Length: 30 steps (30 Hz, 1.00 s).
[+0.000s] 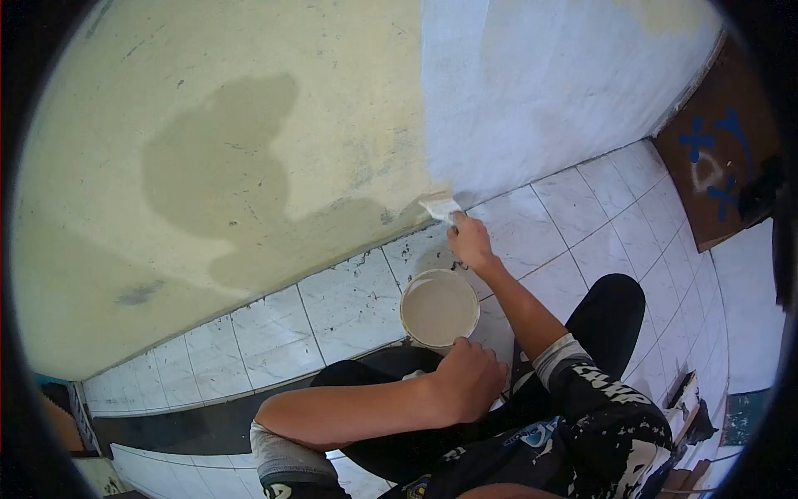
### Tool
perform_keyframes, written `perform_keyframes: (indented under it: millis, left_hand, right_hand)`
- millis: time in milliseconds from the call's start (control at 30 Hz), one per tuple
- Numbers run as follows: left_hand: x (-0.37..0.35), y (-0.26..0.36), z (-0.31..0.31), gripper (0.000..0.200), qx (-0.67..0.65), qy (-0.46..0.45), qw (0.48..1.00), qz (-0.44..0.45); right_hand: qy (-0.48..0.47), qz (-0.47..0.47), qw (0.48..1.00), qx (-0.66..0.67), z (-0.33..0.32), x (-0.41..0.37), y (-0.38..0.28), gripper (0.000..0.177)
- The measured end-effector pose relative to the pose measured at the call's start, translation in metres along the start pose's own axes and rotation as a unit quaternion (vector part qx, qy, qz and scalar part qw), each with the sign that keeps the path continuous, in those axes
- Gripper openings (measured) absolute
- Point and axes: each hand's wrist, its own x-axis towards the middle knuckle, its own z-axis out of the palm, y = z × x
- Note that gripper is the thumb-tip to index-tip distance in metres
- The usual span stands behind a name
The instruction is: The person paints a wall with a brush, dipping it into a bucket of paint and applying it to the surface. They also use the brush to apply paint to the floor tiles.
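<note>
Holding a flat, white-coated paintbrush [443,208] low at the foot of the pale yellow wall [332,125], beside the white-coated wall section [532,100], presumably for reaching the bottom edge. Gripping it in the right hand [470,241], fingers closed. Having a round, off-white bucket [402,314] with pale liquid [440,312] on white marbled floor tiles [349,299], between body and wall, likely for short reach. Curling the left hand [472,374] half closed at the near rim; cannot tell whether gripping or just resting.

From where I stand, the right hand [471,241] hides the handle of the brush [440,208]. I can't tell whether the left hand [474,378] grips the bucket [440,309]. On the right, the brown panel [719,154] gets cut off.
</note>
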Motion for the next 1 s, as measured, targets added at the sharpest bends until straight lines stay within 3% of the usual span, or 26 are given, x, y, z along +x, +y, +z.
perform_keyframes:
  millis: [167,233,367,600,700,767,833,1000]
  left_hand:
    - [-0.003,0.002,-0.002,0.031,0.001,-0.011,1.0,-0.011]
    - [-0.002,0.0,-0.001,0.032,-0.002,-0.02,1.0,-0.008]
    - [0.001,-0.003,-0.006,0.037,-0.004,-0.056,0.998,0.0]
    - [0.0,-0.008,-0.003,0.039,-0.006,-0.026,1.0,0.008]
    - [0.0,-0.009,-0.006,0.039,-0.005,-0.046,0.999,0.003]
    - [0.0,-0.009,-0.008,0.039,-0.016,-0.064,0.998,-0.01]
    - [-0.001,-0.01,-0.007,0.039,-0.018,-0.054,0.998,-0.009]
    - [-0.002,-0.008,-0.004,0.041,-0.016,-0.051,0.999,-0.007]
  right_hand:
    - [0.055,-0.053,0.997,0.021,-0.08,0.032,-0.055,0.026]
    - [0.084,-0.051,0.991,0.092,-0.127,0.031,-0.09,0.024]
    - [0.158,-0.122,0.977,0.072,-0.21,0.034,-0.147,0.028]
    - [0.281,-0.22,0.934,0.03,-0.302,0.021,-0.217,0.028]
    - [0.322,-0.24,0.915,0.03,-0.295,0.033,-0.222,0.029]
    - [0.318,-0.27,0.909,0.017,-0.251,0.052,-0.197,0.032]
    - [0.308,-0.237,0.921,-0.034,-0.194,0.055,-0.165,0.039]
    - [0.134,-0.13,0.982,-0.014,-0.102,0.014,-0.09,0.04]
